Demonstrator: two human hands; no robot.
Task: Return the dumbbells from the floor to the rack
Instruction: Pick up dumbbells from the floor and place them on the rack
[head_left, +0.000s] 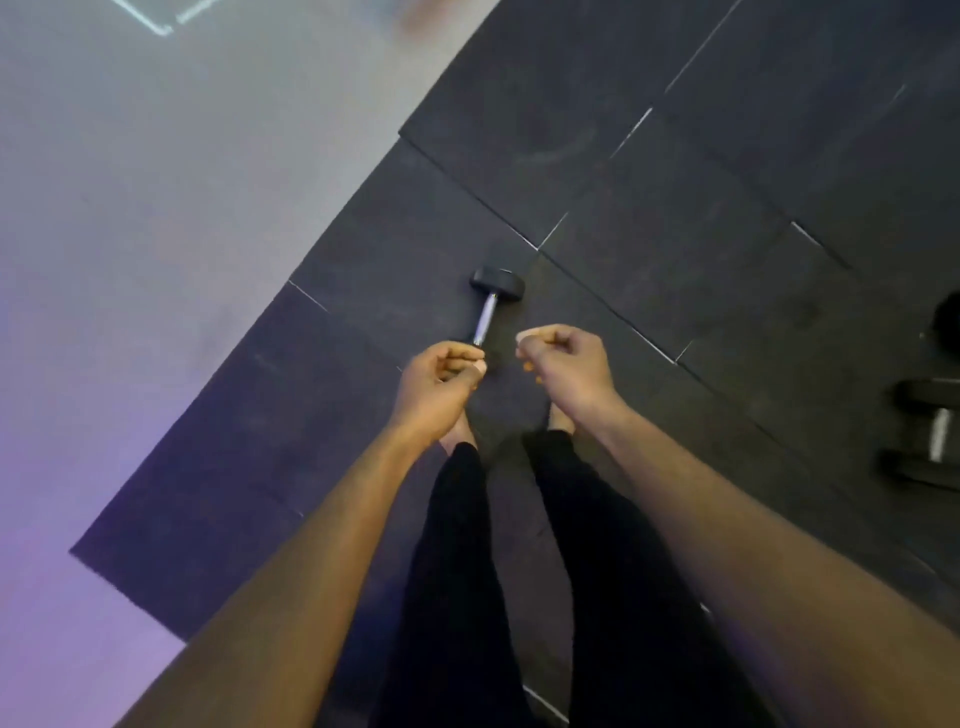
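Note:
A small dumbbell (491, 301) with black heads and a chrome handle lies on the dark rubber floor tiles (649, 197), just beyond my bare feet. Its far head shows; its near end is hidden behind my left hand (441, 379). That hand hangs above it with fingers curled and nothing visibly in it. My right hand (563, 364) is beside it to the right, also curled into a loose fist and holding nothing. No rack is in view.
Another black dumbbell (932, 439) lies at the right edge, with a dark round object (948, 322) above it. The rubber mat ends along a diagonal edge; pale smooth floor (156, 208) lies to the left. My legs in black trousers stand below the hands.

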